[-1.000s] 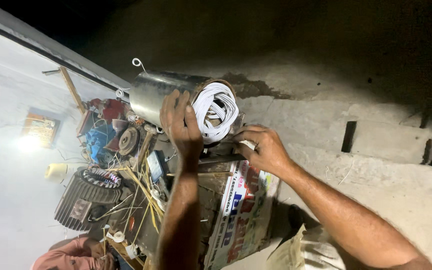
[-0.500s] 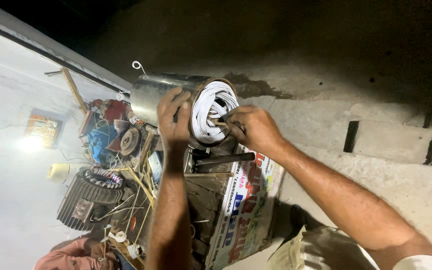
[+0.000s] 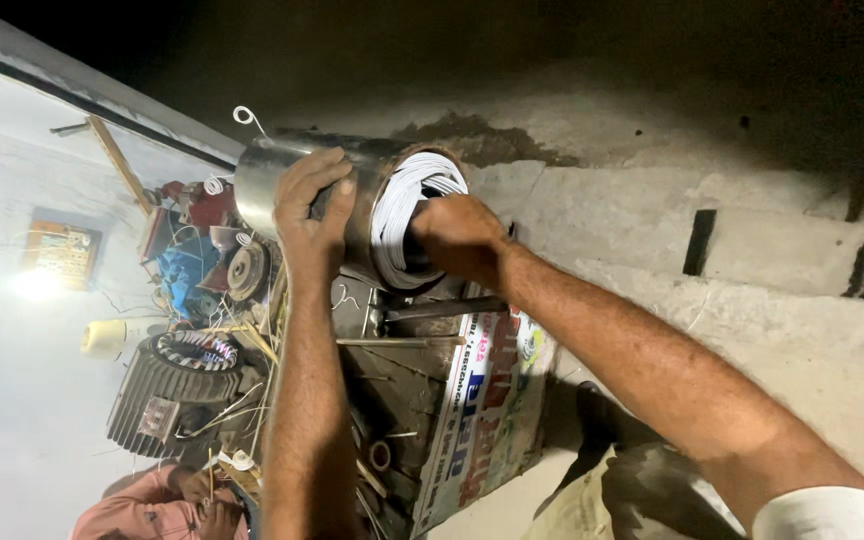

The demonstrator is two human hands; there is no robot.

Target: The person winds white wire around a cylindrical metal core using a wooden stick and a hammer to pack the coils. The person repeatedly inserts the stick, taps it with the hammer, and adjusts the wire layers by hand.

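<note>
head view: left hand clamped over the steel cylinder; right hand, fingers bunched together, presses on white wire at its right end.

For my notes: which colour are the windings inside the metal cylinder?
White windings, seen clearly in the head view.

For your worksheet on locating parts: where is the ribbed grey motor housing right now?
In the head view, the ribbed grey motor housing lies at lower left, left of the left forearm, below the shiny metal cylinder.
</note>
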